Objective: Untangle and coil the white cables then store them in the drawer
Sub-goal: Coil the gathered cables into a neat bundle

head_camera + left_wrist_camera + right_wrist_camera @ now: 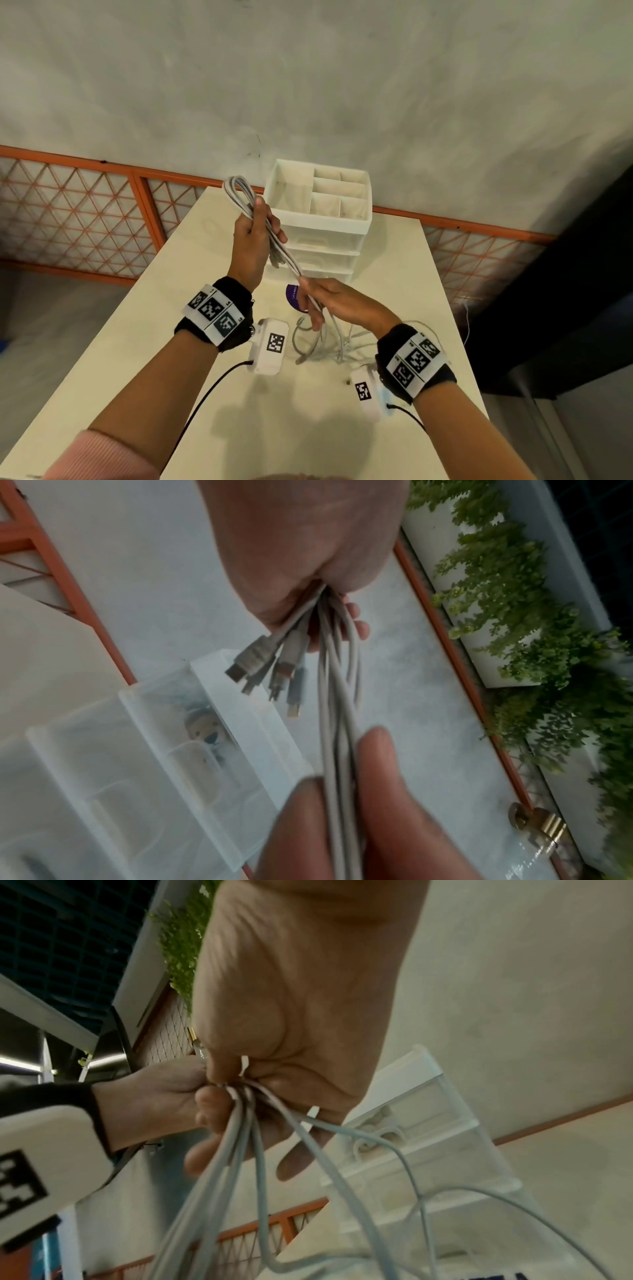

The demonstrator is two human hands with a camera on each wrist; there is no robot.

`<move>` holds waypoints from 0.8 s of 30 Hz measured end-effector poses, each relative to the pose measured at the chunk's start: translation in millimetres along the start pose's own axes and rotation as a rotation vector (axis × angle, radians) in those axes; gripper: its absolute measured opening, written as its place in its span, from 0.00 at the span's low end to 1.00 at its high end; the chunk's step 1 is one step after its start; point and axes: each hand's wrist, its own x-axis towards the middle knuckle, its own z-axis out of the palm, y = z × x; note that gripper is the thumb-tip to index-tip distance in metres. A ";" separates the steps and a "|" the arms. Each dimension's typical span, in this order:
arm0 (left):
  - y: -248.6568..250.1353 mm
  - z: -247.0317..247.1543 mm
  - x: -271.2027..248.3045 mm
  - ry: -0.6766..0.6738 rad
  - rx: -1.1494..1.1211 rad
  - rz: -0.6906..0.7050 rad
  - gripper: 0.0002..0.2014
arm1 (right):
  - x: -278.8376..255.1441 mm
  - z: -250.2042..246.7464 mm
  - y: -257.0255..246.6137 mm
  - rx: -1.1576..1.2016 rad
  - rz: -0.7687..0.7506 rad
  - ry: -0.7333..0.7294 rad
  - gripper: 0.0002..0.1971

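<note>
The left hand (251, 240) grips the looped white cables (239, 192) above the table (394, 274); right hand (339, 305) fingers pinch the trailing strands, which may snag and pull loops loose

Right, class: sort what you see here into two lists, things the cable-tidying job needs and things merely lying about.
Part of the job:
- bundle of white cables, gripped by left hand and right hand
- loose white cables on the table
- white plastic drawer unit

Lying about:
- round purple card
- pale wooden table
</note>
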 end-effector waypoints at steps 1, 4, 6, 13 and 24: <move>0.1 -0.2 0.6 0.003 -0.010 0.003 0.19 | -2.6 -3.2 1.3 -0.015 0.010 -0.021 0.24; -2.7 0.8 0.3 0.015 -0.064 -0.008 0.20 | -9.2 -4.7 3.0 0.006 0.015 -0.026 0.22; -2.9 -0.3 2.5 0.045 -0.125 -0.013 0.20 | -11.6 1.3 1.2 0.090 -0.038 0.050 0.16; -4.9 2.8 8.7 0.087 -0.183 -0.059 0.20 | -0.7 28.0 4.1 -0.010 -0.148 0.108 0.18; 0.0 -8.1 0.2 -0.180 -0.067 -0.144 0.19 | -19.3 -24.0 5.8 -0.214 0.083 -0.072 0.22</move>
